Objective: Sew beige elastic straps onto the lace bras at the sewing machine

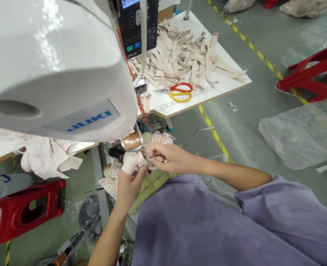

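A white JUKI sewing machine (77, 88) fills the upper left, its head just above my hands. Below it lies a pale beige lace garment (134, 162), bunched up and partly covered by my fingers. My left hand (131, 184) is closed on the smooth band of this garment, thumb on top. My right hand (173, 157) pinches the lace part with bent fingertips, close to the left one. Whether the needle touches the fabric is hidden by the machine head. Under the garment a green cloth (152, 184) spreads toward my lap.
Beige elastic strips (180, 55) are heaped on the white table (232, 75), beside scissors (180, 91) with red and yellow handles. A control panel (138, 29) stands by the machine. More beige garments (44, 155) hang off the left table. Red stools (38, 207) and plastic bags are around.
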Demonstrator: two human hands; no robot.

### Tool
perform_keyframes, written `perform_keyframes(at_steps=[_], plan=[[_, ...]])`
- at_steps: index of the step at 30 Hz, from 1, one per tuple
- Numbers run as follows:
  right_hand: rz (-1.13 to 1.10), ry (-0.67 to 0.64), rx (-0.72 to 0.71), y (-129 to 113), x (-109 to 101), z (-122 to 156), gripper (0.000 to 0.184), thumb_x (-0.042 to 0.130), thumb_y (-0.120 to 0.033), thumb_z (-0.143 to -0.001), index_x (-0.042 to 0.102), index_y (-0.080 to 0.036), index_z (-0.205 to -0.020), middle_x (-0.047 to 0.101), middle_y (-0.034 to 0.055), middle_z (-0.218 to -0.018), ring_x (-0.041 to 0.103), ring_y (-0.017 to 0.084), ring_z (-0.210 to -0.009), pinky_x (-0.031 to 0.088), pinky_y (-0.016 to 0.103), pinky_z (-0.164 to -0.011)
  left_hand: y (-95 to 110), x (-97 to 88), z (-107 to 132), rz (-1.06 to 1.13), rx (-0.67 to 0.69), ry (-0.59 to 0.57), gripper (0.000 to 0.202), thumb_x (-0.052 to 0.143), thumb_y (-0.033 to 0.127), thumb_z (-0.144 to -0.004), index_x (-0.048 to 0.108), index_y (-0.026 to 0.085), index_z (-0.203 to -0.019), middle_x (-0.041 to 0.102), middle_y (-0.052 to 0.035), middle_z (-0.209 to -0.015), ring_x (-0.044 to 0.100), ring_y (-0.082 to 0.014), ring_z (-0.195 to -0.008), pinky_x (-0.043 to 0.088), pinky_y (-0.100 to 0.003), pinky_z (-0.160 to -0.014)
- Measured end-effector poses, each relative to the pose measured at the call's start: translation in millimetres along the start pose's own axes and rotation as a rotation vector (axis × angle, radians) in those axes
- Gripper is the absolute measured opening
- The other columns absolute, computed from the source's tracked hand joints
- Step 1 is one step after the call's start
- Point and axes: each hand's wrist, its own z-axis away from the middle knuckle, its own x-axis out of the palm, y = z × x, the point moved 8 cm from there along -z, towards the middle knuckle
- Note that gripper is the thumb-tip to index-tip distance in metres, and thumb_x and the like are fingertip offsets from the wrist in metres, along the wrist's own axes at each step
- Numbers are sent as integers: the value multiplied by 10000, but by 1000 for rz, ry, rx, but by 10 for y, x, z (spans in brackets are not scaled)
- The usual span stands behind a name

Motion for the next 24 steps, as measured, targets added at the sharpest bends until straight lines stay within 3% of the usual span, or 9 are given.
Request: perform_keyframes(at_steps=[6,9,13,19,24], plan=[[13,-84,0,-48,30,-21,117,540,-167,-846,480,-210,-937,539,-53,-735,426,97,-587,292,235,-589,97,41,-27,-46,35,-23,241,712,365,-851,770,166,-975,717,-70,-853,621,-197,-778,516,-275,-720],[14,-98,67,29,10,-58,141,583,-226,-858,553,-200,-992,651,-9,-840,536,125,-686,339,241,-632,141,8,-59,-91,49,3,219,723,351,-842,783,161,-934,731,-55,-818,628,-185,-753,505,-263,-707],[-7,-139,72,157,34,-125,163,623,-303,-854,695,-197,-953,721,28,-949,633,173,-855,398,262,-720,70,-27,-93,-79,-31,-21,241,744,362,-830,785,164,-961,760,-61,-875,659,-198,-801,516,-270,-727],[-403,-256,298,435,219,-82,280,667,-434,-825,727,-174,-911,693,-4,-777,595,133,-682,383,233,-586,-162,0,-166,81,-171,-107,254,780,385,-800,752,138,-855,740,-63,-794,665,-203,-760,534,-290,-683],[-578,-226,328,423,242,-40,233,679,-393,-820,735,-172,-872,716,3,-817,631,138,-736,429,235,-658,-303,71,-213,288,-199,-89,251,821,348,-758,740,135,-860,720,-30,-761,652,-173,-718,546,-290,-688]])
